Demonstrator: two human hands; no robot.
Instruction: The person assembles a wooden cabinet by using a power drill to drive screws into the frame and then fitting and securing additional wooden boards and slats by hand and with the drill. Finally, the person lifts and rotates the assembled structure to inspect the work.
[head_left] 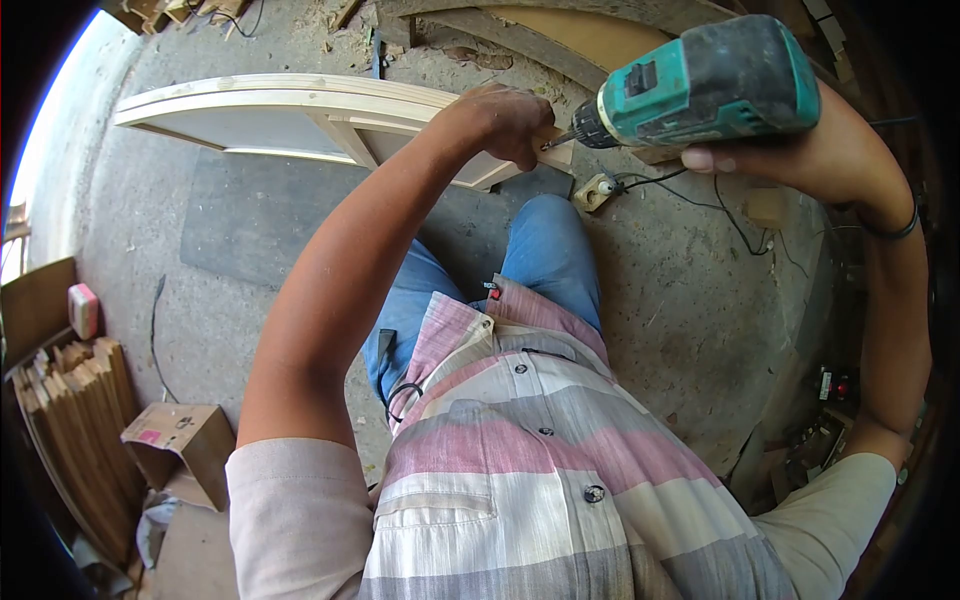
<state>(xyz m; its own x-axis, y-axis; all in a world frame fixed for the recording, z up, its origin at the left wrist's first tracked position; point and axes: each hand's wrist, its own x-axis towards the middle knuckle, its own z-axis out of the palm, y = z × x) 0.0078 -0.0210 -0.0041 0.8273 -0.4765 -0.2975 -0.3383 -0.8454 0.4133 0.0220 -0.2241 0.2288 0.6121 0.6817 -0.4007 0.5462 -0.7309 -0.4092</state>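
Teal drill (710, 80) in right hand (790, 155), label unreadable.

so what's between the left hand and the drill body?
Head view: only the drill's chuck and bit. The bit tip meets the left hand closed at the wooden frame; the right hand holds the drill.

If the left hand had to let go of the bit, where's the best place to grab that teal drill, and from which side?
Grip the drill by its handle, from below, where the right hand already wraps it. The body lies level with the chuck pointing left at the wooden frame, and the left hand crowds the tip.
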